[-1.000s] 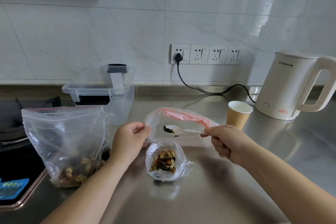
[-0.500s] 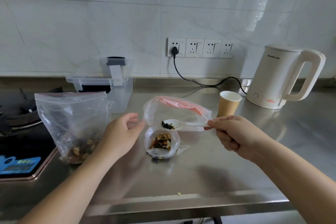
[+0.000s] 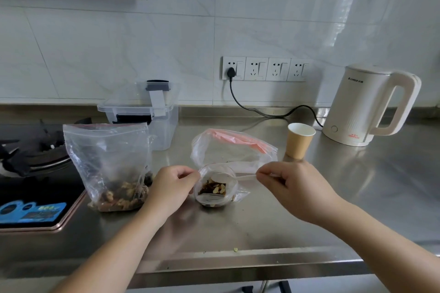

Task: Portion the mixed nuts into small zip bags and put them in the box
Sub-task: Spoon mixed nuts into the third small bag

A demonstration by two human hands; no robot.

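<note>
Steel table (image 3: 262,226) carries small zip bag (image 3: 215,185) of nuts, centre front — left hand (image 3: 170,188) pinches its rim. Right hand (image 3: 297,185) grips white spoon (image 3: 228,177), bowl over bag mouth. Box (image 3: 142,112) behind, lid on.

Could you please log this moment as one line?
left hand: pinches small bag rim | right hand: holds spoon over bag | box: lidded

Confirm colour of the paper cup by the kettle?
Tan-brown outside, white inside: paper cup, clearest in the head view.
</note>
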